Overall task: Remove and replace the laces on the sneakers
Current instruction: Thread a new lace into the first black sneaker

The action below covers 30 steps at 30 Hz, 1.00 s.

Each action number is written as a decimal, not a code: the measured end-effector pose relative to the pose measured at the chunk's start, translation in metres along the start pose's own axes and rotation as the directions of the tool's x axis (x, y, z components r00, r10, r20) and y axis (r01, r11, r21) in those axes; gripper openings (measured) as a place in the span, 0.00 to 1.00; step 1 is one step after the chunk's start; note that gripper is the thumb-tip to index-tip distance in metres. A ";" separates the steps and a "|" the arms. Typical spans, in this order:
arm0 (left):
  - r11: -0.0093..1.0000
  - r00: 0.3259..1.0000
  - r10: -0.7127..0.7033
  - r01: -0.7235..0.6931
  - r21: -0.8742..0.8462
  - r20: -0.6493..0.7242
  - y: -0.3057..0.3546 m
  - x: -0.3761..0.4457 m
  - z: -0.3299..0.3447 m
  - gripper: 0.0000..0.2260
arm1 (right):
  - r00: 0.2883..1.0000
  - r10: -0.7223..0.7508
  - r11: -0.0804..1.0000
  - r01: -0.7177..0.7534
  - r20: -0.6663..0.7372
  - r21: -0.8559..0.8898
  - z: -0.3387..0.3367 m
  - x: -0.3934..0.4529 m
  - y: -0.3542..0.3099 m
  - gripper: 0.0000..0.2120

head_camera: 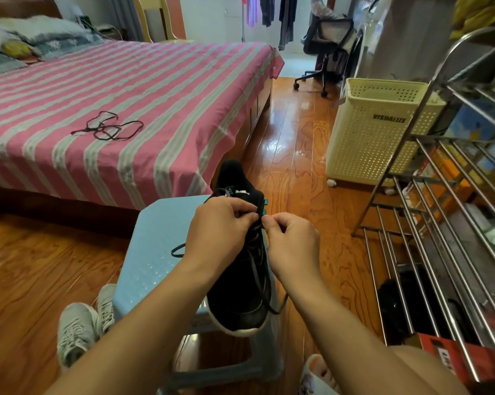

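The black sneaker (240, 269) sat on the blue stool (152, 252), near me. My left hand (217, 226) and right hand (293, 243) both pinched its lace (255, 269) by the upper eyelets — a loose lace (108, 126) lay far left on the bed (155, 89).

Both my arms reach forward, hands close together. Left hand (222, 223) has fingers curled in a grip, right hand (293, 242) is pinching with thumb and forefinger, knuckles up.

Bed (126, 89) left, rack (454, 223) right (close), floor (294, 155) open ahead
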State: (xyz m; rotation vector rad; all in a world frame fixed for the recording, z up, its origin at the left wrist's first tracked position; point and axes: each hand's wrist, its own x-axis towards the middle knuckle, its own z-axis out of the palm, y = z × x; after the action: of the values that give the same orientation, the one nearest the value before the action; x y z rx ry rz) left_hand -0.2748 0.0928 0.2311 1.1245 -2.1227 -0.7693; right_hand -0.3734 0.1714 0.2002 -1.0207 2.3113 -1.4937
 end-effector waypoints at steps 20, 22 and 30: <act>0.993 0.976 -0.080 0.096 -0.070 0.204 0.001 0.008 -0.017 0.07 | 0.888 -0.176 0.977 0.106 0.425 0.184 -0.017 0.043 0.010 0.12; 0.988 0.972 -0.100 0.123 -0.095 0.214 0.007 0.012 -0.019 0.09 | 0.860 -0.158 0.980 0.076 0.486 0.184 -0.021 0.047 0.009 0.12; 0.887 0.933 -0.116 -0.057 0.458 0.340 0.050 0.038 -0.020 0.08 | 0.845 -0.235 0.970 0.236 0.480 0.058 -0.020 0.051 0.001 0.11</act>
State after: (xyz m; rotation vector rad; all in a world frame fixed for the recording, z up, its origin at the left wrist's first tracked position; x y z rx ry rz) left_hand -0.3018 0.0798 0.2894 1.3386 -2.7047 -0.5189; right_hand -0.4215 0.1531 0.2178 -1.5246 1.8826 -1.1303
